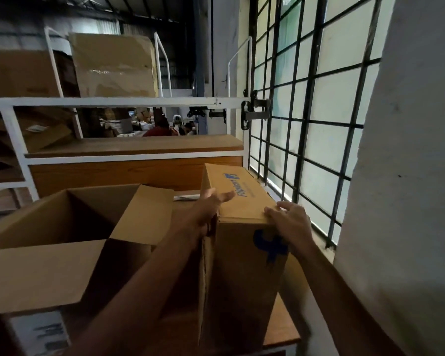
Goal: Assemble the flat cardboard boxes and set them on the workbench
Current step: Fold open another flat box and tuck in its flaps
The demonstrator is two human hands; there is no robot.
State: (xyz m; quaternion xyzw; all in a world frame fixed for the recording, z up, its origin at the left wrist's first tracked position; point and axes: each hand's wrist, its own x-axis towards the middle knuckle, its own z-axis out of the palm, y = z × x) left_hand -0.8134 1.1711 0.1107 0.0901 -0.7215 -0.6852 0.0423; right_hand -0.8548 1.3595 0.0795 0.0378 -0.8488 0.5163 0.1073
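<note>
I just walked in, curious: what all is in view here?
printed box: one, brown with blue print, upright on the workbench, right
open box: one, brown, left of the printed box, flaps up
workbench: one, brown wood, under the printed box
shelf frame: one, white, behind the workbench
stored cartons: several, brown, on the shelf frame
window grille: one, black, right
wall: one, white, far right
left hand: one, on the printed box's top left edge
right hand: one, fingers bent over its top near edge
</note>
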